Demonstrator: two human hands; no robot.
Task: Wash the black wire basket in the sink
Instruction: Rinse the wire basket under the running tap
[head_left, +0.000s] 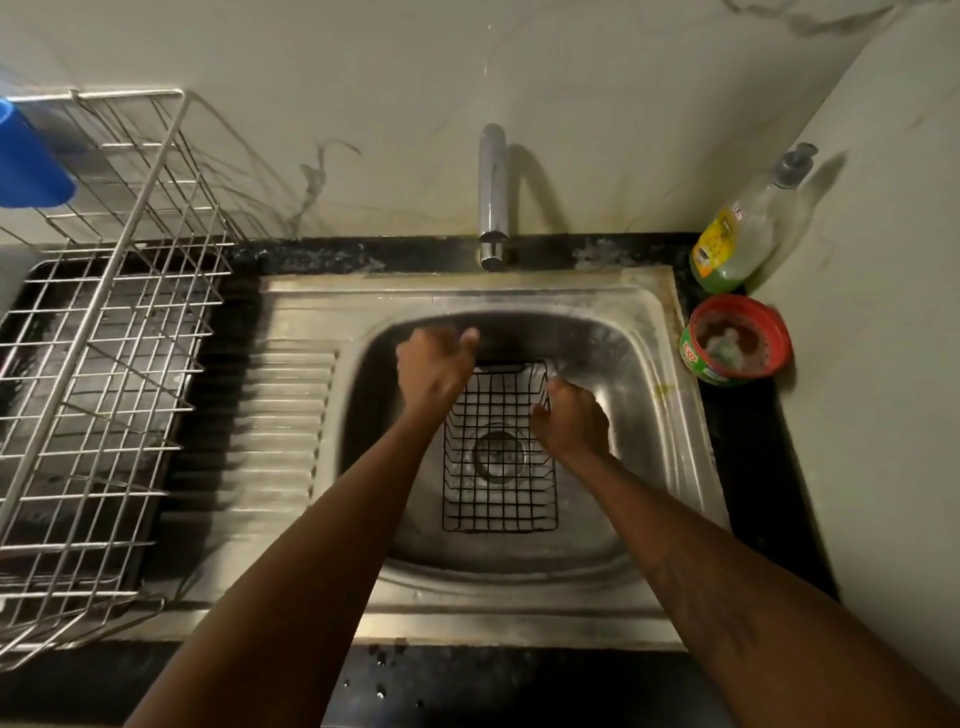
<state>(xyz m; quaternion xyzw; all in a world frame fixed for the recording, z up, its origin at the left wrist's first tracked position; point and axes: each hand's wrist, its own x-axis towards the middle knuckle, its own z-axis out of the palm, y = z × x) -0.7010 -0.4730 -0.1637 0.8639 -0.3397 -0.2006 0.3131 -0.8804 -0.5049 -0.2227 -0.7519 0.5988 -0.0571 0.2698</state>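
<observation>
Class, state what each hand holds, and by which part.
Right hand grips the basket by its right rim. Left hand is at its far left corner; whether it grips is unclear.

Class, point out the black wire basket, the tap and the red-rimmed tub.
black wire basket (500, 491): head view, mesh floor.
tap (492, 187): head view, upright spout.
red-rimmed tub (710, 371): head view, green side wall.

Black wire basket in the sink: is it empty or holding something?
Empty. The drain shows plainly through the mesh of the black wire basket, and nothing lies inside it.
</observation>
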